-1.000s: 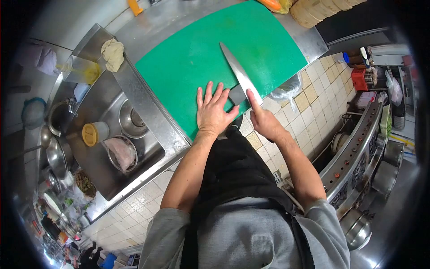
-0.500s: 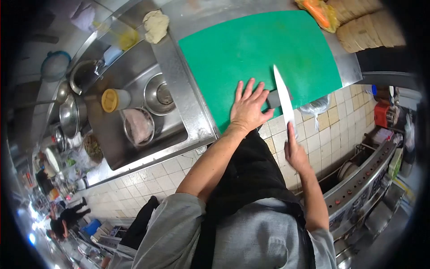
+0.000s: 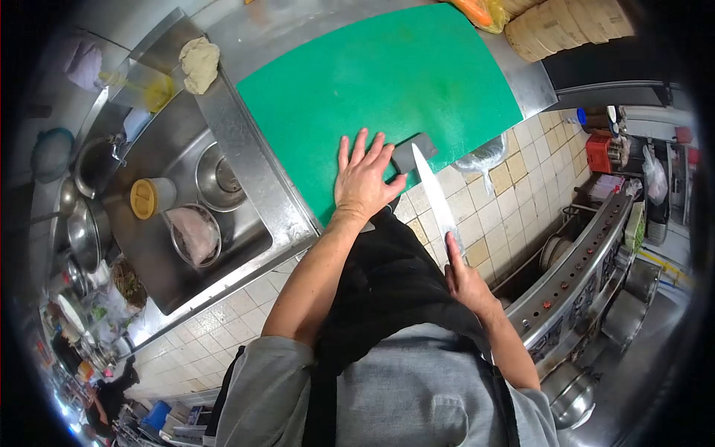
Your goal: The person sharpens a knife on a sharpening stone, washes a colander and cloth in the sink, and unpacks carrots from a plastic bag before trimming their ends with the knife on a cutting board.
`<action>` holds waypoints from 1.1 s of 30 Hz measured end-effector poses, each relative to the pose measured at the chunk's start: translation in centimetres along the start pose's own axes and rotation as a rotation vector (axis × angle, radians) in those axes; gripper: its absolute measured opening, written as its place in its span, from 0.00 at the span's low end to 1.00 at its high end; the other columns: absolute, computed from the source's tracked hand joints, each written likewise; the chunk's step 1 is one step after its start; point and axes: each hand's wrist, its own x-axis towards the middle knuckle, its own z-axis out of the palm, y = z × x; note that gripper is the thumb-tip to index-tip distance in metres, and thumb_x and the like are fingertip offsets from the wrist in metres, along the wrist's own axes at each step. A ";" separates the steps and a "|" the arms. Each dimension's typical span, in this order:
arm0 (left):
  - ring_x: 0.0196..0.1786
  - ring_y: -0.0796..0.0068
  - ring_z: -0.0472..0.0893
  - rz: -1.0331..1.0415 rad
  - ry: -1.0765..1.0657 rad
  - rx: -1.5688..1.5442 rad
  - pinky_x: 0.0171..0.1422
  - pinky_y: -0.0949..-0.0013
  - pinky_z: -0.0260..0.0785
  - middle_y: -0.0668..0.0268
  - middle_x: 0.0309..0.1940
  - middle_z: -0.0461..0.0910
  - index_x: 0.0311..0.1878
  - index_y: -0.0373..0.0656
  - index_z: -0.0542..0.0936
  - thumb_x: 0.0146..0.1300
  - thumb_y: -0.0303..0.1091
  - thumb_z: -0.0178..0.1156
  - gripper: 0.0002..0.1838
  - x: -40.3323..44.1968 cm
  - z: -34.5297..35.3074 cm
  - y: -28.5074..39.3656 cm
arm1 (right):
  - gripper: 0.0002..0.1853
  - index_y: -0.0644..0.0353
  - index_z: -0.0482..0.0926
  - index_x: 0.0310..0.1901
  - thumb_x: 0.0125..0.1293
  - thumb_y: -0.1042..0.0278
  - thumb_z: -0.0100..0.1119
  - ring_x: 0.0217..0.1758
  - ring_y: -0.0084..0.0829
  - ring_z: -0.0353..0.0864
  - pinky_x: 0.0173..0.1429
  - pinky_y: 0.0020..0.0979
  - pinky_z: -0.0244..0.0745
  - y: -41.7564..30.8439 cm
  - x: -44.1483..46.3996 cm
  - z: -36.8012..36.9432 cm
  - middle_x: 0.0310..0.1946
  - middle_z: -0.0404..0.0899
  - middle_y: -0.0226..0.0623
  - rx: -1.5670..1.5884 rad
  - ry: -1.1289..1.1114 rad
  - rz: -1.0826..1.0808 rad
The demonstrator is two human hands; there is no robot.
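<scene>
My right hand (image 3: 468, 281) is wrapped round the handle of a long kitchen knife (image 3: 436, 201). The blade points away from me, and its tip end lies over a dark grey whetstone (image 3: 403, 158) near the front edge of the green cutting board (image 3: 357, 82). Most of the blade is off the board, above the floor. Fingers spread, my left hand (image 3: 363, 179) lies on the board just left of the whetstone. Its thumb and index finger are close to the stone; whether they press on it I cannot tell.
On the left is a steel sink (image 3: 249, 249) with a bowl of pale meat (image 3: 195, 235), another metal bowl (image 3: 220, 179) and a yellow-lidded tub (image 3: 153, 197). A crumpled cloth (image 3: 199, 65) lies behind it. Bamboo steamers (image 3: 570, 28) stand back right; a stove (image 3: 577, 279) is at right.
My right hand has drawn the knife back towards me, so its tip end rather than mid-blade is over the whetstone. My left hand stays beside the stone. The whole view has shifted.
</scene>
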 end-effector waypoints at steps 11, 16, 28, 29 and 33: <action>0.76 0.55 0.63 0.008 0.023 0.026 0.82 0.43 0.41 0.61 0.67 0.75 0.58 0.45 0.82 0.54 0.52 0.69 0.31 0.1 -0.2 0.1 | 0.43 0.49 0.41 0.80 0.67 0.75 0.49 0.32 0.63 0.80 0.41 0.57 0.73 -4.0 14.1 -3.1 0.27 0.78 0.67 -0.023 0.176 -0.210; 0.75 0.55 0.63 -0.002 0.031 0.006 0.82 0.43 0.42 0.60 0.67 0.75 0.58 0.45 0.82 0.53 0.50 0.69 0.30 0.0 0.0 0.1 | 0.42 0.48 0.39 0.80 0.69 0.74 0.48 0.35 0.65 0.81 0.43 0.58 0.74 -0.8 6.5 -0.2 0.31 0.79 0.68 -0.057 0.065 -0.036; 0.76 0.55 0.63 0.001 0.030 0.006 0.82 0.43 0.41 0.61 0.66 0.76 0.57 0.45 0.82 0.53 0.51 0.69 0.30 0.1 0.0 0.0 | 0.44 0.49 0.37 0.79 0.67 0.76 0.49 0.32 0.64 0.80 0.40 0.57 0.73 -2.3 12.2 -1.8 0.26 0.78 0.65 -0.067 0.149 -0.147; 0.76 0.55 0.63 0.009 0.024 0.006 0.82 0.43 0.41 0.61 0.66 0.76 0.57 0.45 0.82 0.53 0.51 0.69 0.30 0.1 -0.1 0.1 | 0.44 0.50 0.37 0.79 0.67 0.76 0.49 0.30 0.64 0.80 0.39 0.58 0.72 -3.0 13.9 -2.3 0.24 0.77 0.66 -0.032 0.172 -0.210; 0.75 0.56 0.64 0.019 0.042 0.030 0.82 0.44 0.42 0.61 0.65 0.77 0.57 0.46 0.82 0.54 0.52 0.69 0.30 0.2 0.0 0.1 | 0.44 0.49 0.37 0.80 0.67 0.76 0.49 0.28 0.63 0.80 0.38 0.57 0.72 -3.6 14.0 -2.4 0.24 0.77 0.64 -0.060 0.176 -0.169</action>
